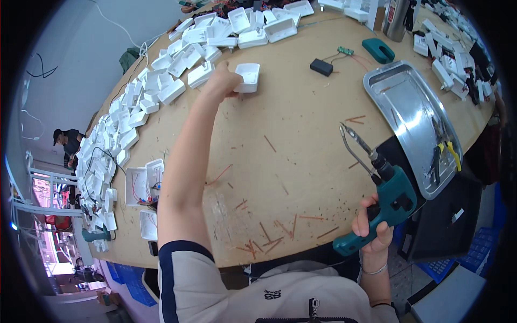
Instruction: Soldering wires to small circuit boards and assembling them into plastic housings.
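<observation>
My left arm stretches far across the table, and my left hand (222,83) is closed on the near left side of a small open white plastic case (248,77). Its fingertips are partly hidden. More white cases (200,74) lie just beyond and to the left of that hand. Wrapped round the handle of a green soldering gun (397,196), my right hand (372,226) holds it above the table's right front edge. The gun's metal tip and bent feed tube point up and away from me, apart from any work.
A long heap of white cases (175,62) curves along the table's far left edge. Scraps of copper-coloured wire (293,226) litter the wooden table (307,145). A steel tray (401,113) with yellow-handled pliers (453,156) stands right. Beyond lie a black box (321,67) and wired green circuit board (345,51).
</observation>
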A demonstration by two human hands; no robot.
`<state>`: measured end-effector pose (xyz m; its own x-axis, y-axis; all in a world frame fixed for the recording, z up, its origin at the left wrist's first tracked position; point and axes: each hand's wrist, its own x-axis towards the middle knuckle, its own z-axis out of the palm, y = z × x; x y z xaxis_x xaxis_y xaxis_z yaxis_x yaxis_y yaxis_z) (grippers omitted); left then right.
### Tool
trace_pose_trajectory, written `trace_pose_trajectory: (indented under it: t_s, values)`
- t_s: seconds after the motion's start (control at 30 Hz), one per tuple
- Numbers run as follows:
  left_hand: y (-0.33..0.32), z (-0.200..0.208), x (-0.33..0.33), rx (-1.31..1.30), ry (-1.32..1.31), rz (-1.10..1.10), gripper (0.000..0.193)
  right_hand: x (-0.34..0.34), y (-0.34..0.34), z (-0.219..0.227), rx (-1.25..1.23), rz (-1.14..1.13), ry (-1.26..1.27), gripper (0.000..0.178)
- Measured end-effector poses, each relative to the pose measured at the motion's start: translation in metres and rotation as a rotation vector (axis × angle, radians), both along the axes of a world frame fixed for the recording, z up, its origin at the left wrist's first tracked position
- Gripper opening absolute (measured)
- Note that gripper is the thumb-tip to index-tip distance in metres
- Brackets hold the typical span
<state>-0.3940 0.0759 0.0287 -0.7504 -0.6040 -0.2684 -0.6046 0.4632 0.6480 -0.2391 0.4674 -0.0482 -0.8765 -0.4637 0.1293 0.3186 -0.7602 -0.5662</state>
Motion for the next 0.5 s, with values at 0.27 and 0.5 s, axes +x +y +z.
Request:
trace_pose_trajectory:
  t_s: [0.27, 0.5]
  values:
    - [0.097, -0.014, 0.135, 0.189, -0.068, -0.322, 0.064, -0.001, -0.003, -0.003, -0.067, -0.006, -0.007, 0.062]
    - [0.112, 0.009, 0.152, -1.016, 0.316, -0.995, 0.060, 0.002, -0.002, -0.002, -0.026, -0.004, 0.036, 0.061]
